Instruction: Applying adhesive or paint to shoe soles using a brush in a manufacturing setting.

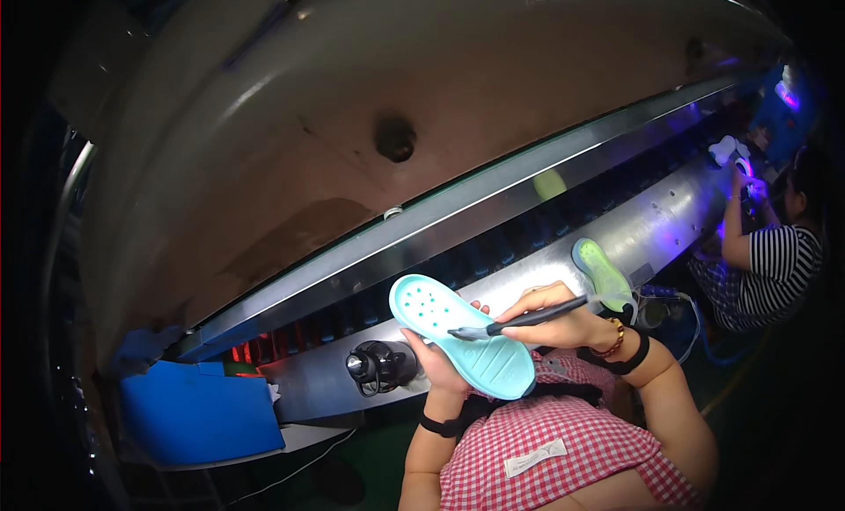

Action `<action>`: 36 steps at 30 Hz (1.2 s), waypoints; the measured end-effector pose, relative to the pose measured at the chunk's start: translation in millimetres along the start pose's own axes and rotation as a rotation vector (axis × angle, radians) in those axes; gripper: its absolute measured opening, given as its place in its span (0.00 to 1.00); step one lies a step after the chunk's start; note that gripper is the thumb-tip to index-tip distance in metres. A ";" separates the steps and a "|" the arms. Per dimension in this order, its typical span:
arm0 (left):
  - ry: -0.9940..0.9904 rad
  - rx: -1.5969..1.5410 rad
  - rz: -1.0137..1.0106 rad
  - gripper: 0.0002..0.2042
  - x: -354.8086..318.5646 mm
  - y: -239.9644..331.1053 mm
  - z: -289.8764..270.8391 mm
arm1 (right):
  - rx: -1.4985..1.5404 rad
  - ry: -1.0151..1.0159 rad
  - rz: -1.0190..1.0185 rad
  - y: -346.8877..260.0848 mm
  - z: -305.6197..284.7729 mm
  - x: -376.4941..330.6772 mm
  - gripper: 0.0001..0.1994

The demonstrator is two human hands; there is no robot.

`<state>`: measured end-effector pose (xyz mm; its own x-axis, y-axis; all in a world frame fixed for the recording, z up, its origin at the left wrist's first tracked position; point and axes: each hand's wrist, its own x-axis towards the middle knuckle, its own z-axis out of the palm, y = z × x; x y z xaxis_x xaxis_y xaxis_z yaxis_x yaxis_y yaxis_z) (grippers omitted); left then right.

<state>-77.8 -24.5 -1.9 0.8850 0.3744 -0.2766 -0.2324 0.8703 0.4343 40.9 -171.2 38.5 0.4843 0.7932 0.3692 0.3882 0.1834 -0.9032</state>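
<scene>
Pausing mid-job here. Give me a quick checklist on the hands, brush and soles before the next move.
1. Left hand holds the blue sole: ok.
2. Right hand grips the brush: ok.
3. Brush tip is over the blue sole: ok.
4. Tip touches its surface: cannot tell.
5. Brush is wet: cannot tell.
6. Green sole lies apart from the blue one: ok.

The place looks like a factory workshop for shoes. A long metal bench (653, 220) runs beside a metal rail (422, 229); a pale blue sole (502, 361) is in hand, a green sole (598, 269) lies near, and a co-worker (775, 269) sits farther along, near purple light (788, 95).
</scene>
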 end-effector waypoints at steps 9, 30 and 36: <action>-0.207 -0.052 0.214 0.44 3.3 16.1 -13.3 | -0.082 -0.353 -0.216 -18.6 -1.1 -11.5 0.09; -0.206 0.104 0.344 0.38 -6.6 48.0 48.9 | 0.634 -0.229 0.284 -10.8 -7.0 -2.3 0.09; -0.139 -0.166 0.287 0.35 -24.8 16.6 54.5 | 0.669 -0.075 0.268 -17.5 22.1 -6.0 0.09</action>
<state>-81.6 -36.8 58.9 0.8182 0.5737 -0.0393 -0.5316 0.7806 0.3287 13.9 -166.3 47.3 0.4310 0.8941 0.1219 -0.3111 0.2741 -0.9100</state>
